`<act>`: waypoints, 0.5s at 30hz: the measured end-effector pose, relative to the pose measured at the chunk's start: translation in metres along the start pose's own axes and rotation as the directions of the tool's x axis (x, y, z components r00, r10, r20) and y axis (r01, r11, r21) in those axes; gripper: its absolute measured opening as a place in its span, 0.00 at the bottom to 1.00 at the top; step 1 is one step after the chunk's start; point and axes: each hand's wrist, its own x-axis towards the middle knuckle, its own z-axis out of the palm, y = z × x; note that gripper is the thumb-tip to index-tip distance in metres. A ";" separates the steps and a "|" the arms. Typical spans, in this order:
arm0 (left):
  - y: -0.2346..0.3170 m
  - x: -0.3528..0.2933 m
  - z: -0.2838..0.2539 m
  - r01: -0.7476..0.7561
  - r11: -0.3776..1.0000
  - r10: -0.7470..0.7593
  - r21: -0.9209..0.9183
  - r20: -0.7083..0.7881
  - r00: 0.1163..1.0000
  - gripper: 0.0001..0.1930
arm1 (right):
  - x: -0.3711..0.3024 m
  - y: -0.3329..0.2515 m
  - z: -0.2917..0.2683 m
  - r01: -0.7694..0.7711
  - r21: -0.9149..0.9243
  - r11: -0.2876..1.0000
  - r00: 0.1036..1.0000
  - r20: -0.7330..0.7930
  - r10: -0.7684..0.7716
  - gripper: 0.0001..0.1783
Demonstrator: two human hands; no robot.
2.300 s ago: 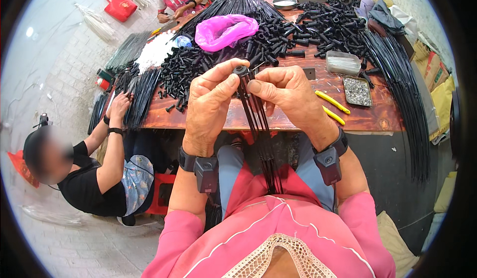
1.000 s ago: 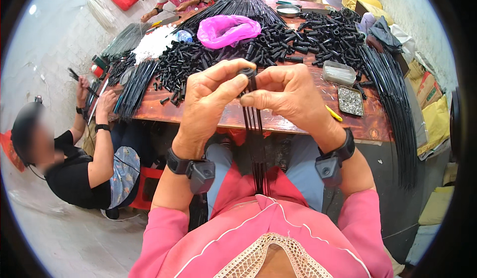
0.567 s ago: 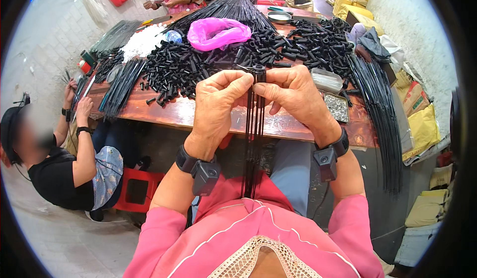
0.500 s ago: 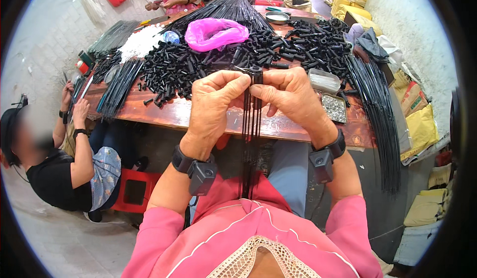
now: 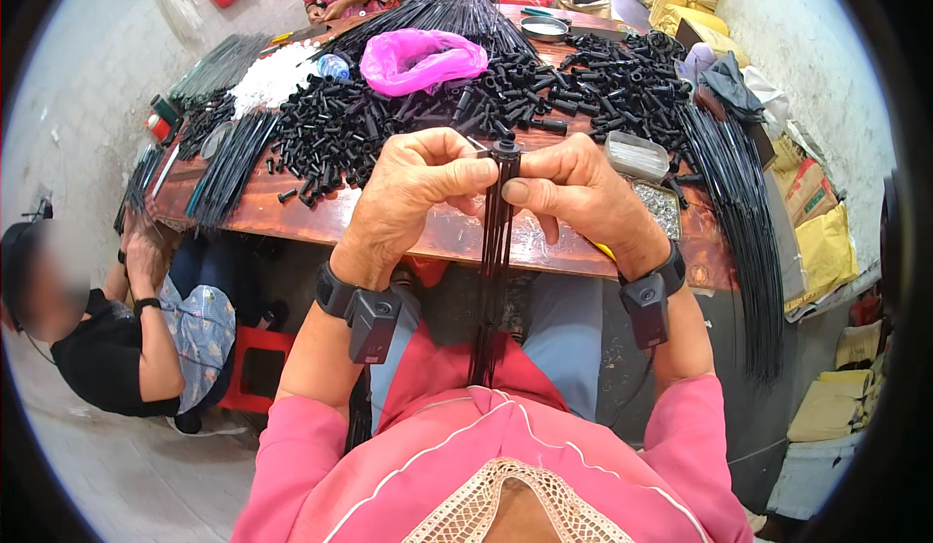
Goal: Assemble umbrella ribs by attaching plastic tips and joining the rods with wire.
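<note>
Upright in front of me is a black plastic umbrella runner [image 5: 504,151] with a flanged top. Long thin black umbrella ribs [image 5: 493,300] hang from it in a loose bundle, down to my lap. My left hand [image 5: 403,188] is closed, thumb and forefinger pinching at the runner's left side; a thin shiny tip sticks up above those fingers, too small to name. From the other side, my right hand [image 5: 588,193] pinches the runner between thumb and forefinger. The fingertips hide where the ribs join it.
Heaped black runners [image 5: 340,130] cover the table [image 5: 437,237], with a pink plastic bag [image 5: 418,62] on top. Rib bundles [image 5: 743,252] overhang the right edge. A clear box [image 5: 637,154] and a tray of small metal parts [image 5: 659,208] lie right. A co-worker [image 5: 117,339] sits left.
Both my hands have come slightly lower and my left wrist has shifted left. The hanging ribs have drawn closer together. The co-worker on the left has lowered both hands toward the lap.
</note>
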 end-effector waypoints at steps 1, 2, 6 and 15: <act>0.000 0.002 0.000 0.002 1.000 -0.002 0.004 0.009 1.000 0.10 | 0.000 0.002 -0.001 -0.023 0.072 0.997 0.998 0.053 0.019 0.13; 0.000 0.003 -0.001 -0.041 0.998 0.037 0.046 0.078 0.996 0.15 | -0.001 0.006 0.002 0.007 0.139 0.990 0.998 0.056 -0.015 0.16; 0.003 0.004 0.003 -0.032 0.999 0.029 0.005 0.275 0.961 0.25 | 0.000 0.024 0.009 -0.040 0.361 0.932 0.993 0.117 -0.003 0.20; 0.021 -0.003 0.001 -0.290 0.956 0.283 -0.055 -0.099 0.954 0.12 | -0.008 0.020 0.056 -0.292 0.332 0.897 0.955 0.140 0.260 0.22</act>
